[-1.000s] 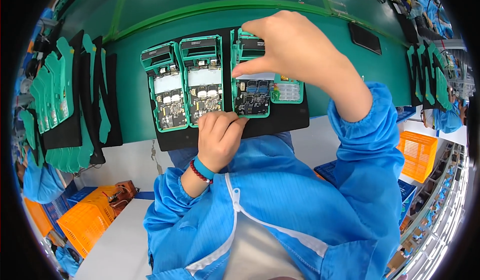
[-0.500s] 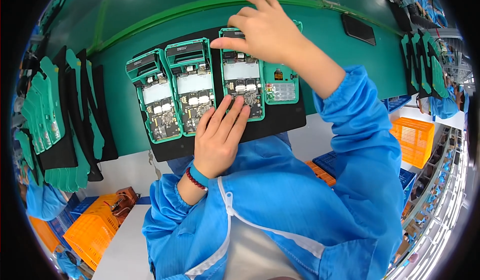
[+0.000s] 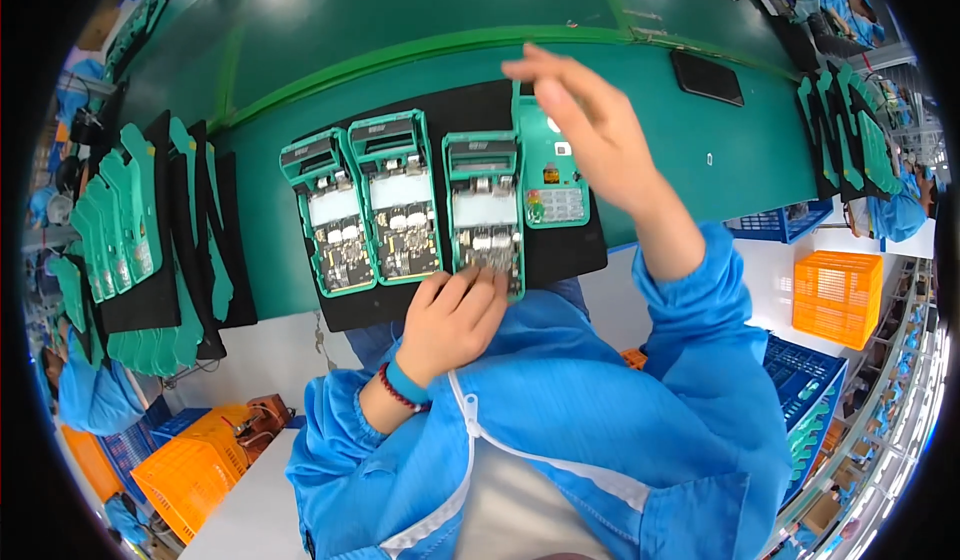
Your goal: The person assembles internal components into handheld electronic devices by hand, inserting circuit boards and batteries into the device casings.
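On a black mat (image 3: 400, 305) lie several green device housings. Two at the left, a left housing (image 3: 343, 250) and a middle housing (image 3: 405, 235), sit side by side with bare circuit boards facing up. A third housing (image 3: 483, 210) lies apart from them, nearer to me. My left hand (image 3: 455, 320) has its fingers bent over the near end of that third housing, gripping it and covering part of its board. To its right lies a green cover with a clear keypad (image 3: 557, 205). Above this cover my right hand (image 3: 595, 130) is raised, fingers apart and slightly blurred, holding nothing.
A dark phone-like slab (image 3: 707, 78) lies on the green table (image 3: 650, 150) at the far right. Stacks of green shells (image 3: 120, 220) on black sheets stand left, more green shells (image 3: 860, 130) right. Orange crates (image 3: 837, 298) and blue crates (image 3: 800, 375) sit below the table edge.
The third housing has slid toward me with my left hand, whose fingers have curled over its near end. My right hand has moved off its far end, to the right. The view has shifted slightly.
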Motion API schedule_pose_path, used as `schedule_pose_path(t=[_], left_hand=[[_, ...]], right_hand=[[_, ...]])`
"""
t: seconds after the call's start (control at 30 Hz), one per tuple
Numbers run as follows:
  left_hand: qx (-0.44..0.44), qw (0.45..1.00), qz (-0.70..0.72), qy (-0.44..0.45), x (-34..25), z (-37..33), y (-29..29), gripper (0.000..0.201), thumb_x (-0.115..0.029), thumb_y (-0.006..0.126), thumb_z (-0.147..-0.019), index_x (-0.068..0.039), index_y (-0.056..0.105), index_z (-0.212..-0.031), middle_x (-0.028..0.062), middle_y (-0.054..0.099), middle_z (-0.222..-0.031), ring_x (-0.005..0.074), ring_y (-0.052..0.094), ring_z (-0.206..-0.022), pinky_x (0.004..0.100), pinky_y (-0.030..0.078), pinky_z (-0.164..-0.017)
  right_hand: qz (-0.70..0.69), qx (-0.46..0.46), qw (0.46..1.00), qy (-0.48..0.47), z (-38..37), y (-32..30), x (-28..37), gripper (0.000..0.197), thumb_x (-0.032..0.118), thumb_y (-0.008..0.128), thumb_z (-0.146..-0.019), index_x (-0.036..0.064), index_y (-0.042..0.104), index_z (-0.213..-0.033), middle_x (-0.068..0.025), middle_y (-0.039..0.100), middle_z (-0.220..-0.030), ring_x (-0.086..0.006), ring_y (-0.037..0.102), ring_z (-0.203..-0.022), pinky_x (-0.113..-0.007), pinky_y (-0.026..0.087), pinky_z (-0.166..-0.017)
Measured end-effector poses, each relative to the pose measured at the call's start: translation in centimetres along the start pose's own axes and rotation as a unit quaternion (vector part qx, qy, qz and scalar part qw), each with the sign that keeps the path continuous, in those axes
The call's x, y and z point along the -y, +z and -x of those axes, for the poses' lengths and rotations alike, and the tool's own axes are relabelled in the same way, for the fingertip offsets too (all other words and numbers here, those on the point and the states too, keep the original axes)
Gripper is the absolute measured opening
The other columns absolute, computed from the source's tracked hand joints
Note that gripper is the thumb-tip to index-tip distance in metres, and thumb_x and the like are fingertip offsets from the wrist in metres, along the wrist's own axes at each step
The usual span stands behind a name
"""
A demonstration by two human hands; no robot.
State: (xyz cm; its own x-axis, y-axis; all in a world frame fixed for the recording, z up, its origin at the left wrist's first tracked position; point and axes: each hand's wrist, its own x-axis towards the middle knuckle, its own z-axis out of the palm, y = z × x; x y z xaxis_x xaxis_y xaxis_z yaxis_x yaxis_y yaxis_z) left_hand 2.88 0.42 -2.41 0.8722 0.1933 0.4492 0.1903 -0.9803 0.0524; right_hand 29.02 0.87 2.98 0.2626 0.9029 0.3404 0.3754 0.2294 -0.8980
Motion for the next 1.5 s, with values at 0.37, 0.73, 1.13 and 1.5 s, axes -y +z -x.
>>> schedule_pose_path(t=[0.37, 0.73, 1.13, 1.5], left_hand=[[-0.272, 0.617, 0.610, -0.417, 2.6, 2.4, -5.2, 0.029, -0.011, 0.059, -0.102, 0.000, 0.063, -0.129, 0.0115, 0.067, -0.125, 0.0242, 0.064, -0.114, 0.0348, 0.051, -0.095], [-0.263, 0.221, 0.883, -0.320, -0.2, 7.2, -0.7, 0.052, -0.043, 0.047, -0.106, -0.013, 0.046, -0.149, 0.0058, 0.051, -0.151, 0.0231, 0.048, -0.138, 0.0430, 0.036, -0.116], [-0.263, 0.576, 0.694, -0.342, 0.8, 1.5, -2.2, 0.027, -0.007, 0.060, -0.101, -0.003, 0.062, -0.129, 0.0097, 0.068, -0.122, 0.0259, 0.067, -0.113, 0.0482, 0.052, -0.103], [0.008, 0.996, 0.007, -0.085, 0.4, -0.2, 2.2, 0.047, -0.013, 0.059, -0.089, -0.009, 0.060, -0.136, 0.0064, 0.054, -0.148, 0.0260, 0.049, -0.139, 0.0503, 0.031, -0.120]], right_hand=[[-0.018, 0.014, 0.996, 0.081, 6.5, 1.7, 0.9, 0.091, 0.019, 0.088, -0.077, 0.0021, 0.039, -0.152, -0.0154, 0.042, -0.155, -0.0277, 0.039, -0.146, -0.045, 0.033, -0.119], [0.052, 0.039, 0.994, 0.093, 6.3, 4.5, 7.2, 0.095, 0.040, 0.093, -0.071, -0.0013, 0.047, -0.143, -0.0178, 0.067, -0.112, -0.0259, 0.070, -0.095, -0.039, 0.057, -0.086], [0.077, 0.015, 0.997, -0.009, 3.0, 1.4, 0.5, 0.063, 0.022, 0.083, -0.084, 0.0010, 0.057, -0.138, -0.0200, 0.062, -0.133, -0.0338, 0.058, -0.125, -0.041, 0.043, -0.107], [0.382, -0.006, 0.921, -0.075, 5.6, 2.8, -0.7, 0.051, 0.002, 0.054, -0.094, -0.0012, 0.046, -0.144, -0.0251, 0.048, -0.146, -0.0440, 0.044, -0.137, -0.051, 0.036, -0.114]])
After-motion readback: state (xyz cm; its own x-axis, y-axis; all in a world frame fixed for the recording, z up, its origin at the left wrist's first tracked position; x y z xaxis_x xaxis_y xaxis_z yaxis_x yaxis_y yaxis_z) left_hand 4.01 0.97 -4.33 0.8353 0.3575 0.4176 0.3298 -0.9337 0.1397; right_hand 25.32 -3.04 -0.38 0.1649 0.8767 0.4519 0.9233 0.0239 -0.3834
